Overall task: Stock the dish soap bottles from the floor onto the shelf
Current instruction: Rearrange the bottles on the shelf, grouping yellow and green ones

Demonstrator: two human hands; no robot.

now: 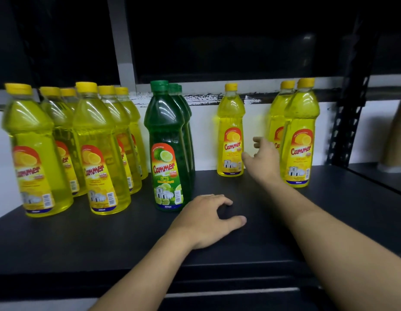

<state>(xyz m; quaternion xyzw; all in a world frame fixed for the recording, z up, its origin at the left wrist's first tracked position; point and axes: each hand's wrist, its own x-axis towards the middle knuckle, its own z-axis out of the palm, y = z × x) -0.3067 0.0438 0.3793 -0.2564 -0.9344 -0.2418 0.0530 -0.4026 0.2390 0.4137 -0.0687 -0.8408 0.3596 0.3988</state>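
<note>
Several upright bottles (231, 122), right hand (263, 159) (empty) near

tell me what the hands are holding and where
Nothing. The left hand rests on the shelf; the right hand is open beside a yellow bottle, not gripping it.

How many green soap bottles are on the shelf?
3, lined up one behind another: the front green bottle, the second green bottle behind it, the third green bottle at the back. Others may be hidden.
</note>
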